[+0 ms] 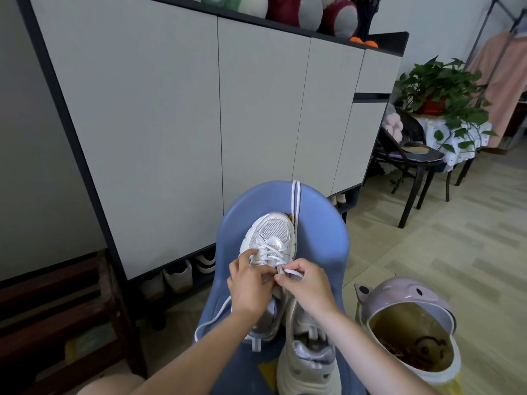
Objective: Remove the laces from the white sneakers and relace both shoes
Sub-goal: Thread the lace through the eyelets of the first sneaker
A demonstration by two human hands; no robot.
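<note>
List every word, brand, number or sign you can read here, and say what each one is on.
None can be read.
White sneaker under both hands: no legible brand.
Second sneaker: none visible.
Pink bin: only a drawn face, no letters.
Blue chair: no marking.

no readable text anywhere (shoe markings blurred)
</note>
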